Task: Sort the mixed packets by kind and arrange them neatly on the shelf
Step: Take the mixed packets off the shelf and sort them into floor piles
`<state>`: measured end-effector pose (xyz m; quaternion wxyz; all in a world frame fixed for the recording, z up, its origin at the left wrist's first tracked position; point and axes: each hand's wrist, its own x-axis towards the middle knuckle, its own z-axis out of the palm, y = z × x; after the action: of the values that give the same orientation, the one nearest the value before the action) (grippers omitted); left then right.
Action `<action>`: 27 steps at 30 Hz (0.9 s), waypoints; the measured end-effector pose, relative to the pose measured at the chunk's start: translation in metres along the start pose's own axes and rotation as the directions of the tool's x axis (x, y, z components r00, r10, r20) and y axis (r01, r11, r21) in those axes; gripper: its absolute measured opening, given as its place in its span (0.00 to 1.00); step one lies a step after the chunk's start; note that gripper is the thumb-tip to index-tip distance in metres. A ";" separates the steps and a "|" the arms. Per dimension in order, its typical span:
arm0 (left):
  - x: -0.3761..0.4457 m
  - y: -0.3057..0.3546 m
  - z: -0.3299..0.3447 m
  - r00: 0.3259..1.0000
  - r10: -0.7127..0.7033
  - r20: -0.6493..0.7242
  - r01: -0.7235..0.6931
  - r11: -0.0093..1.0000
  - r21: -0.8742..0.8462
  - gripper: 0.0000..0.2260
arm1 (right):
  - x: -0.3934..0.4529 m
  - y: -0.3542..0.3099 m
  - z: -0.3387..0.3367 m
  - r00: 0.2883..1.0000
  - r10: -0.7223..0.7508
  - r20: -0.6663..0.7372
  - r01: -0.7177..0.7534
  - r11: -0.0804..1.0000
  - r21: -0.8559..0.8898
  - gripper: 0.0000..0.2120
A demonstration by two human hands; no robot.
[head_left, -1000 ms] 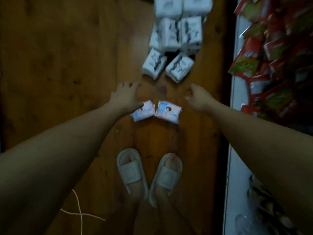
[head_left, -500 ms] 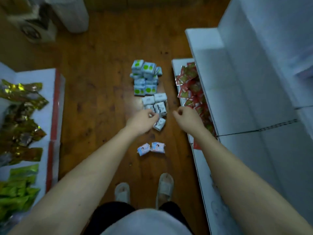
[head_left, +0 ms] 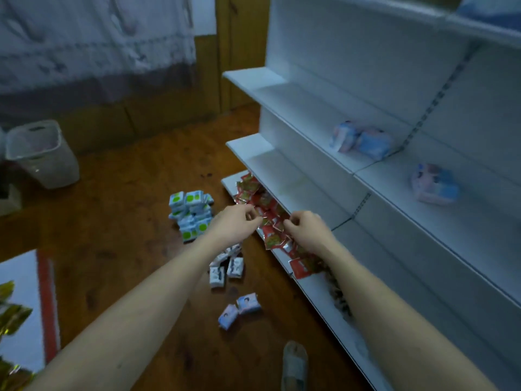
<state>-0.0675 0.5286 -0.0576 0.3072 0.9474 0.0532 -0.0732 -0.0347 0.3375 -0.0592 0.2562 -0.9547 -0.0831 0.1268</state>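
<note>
Both hands hover over the floor stock with fingers loosely curled, the left hand (head_left: 236,221) and right hand (head_left: 306,230) holding nothing visible. Work from the tall white metal shelving unit (head_left: 310,170): choose one tier per kind. Gather the heap of red foil sachets (head_left: 270,221) on its bottom tier, then the small pink-and-blue packets (head_left: 239,307) on the wooden floor, which belong with the matching pair (head_left: 362,141) shelved above.
</note>
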 end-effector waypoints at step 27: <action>-0.008 0.344 0.117 0.877 0.471 0.089 -0.476 0.878 0.043 0.06 | -0.154 0.249 -0.236 0.914 0.258 -0.312 -0.197 0.957 0.215 0.12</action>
<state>-0.0379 0.1820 0.0474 0.2870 0.9374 -0.1943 -0.0335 -0.0911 -0.0201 0.0425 0.3348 -0.9384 0.0856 -0.0023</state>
